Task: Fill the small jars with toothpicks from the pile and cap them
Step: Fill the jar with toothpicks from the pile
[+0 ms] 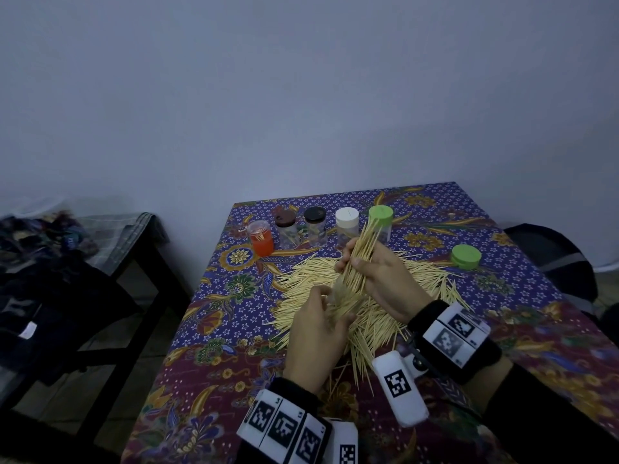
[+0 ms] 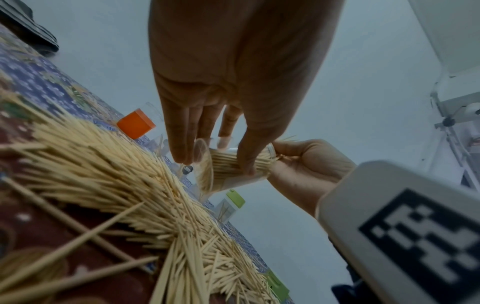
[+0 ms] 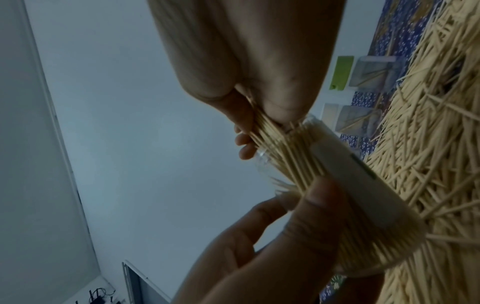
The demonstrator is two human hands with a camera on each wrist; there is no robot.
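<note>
A clear uncapped jar (image 1: 339,301) is tilted above the toothpick pile (image 1: 418,283), and my left hand (image 1: 321,329) grips it by its wall. My right hand (image 1: 375,272) grips a thick bundle of toothpicks (image 1: 363,242) whose lower ends sit in the jar's mouth. In the left wrist view the jar (image 2: 223,166) looks packed with toothpicks between my left fingers (image 2: 182,139) and thumb. In the right wrist view my right hand (image 3: 259,96) pinches the bundle (image 3: 267,131) just above the jar (image 3: 345,197). A loose green cap (image 1: 465,256) lies at the right of the pile.
A row of capped jars stands behind the pile: orange (image 1: 260,238), brown-capped (image 1: 285,227), black-capped (image 1: 315,225), white-capped (image 1: 347,224), green-capped (image 1: 381,217). The patterned tablecloth (image 1: 234,380) covers the table. A dark side table with clothes (image 1: 50,249) stands at the left.
</note>
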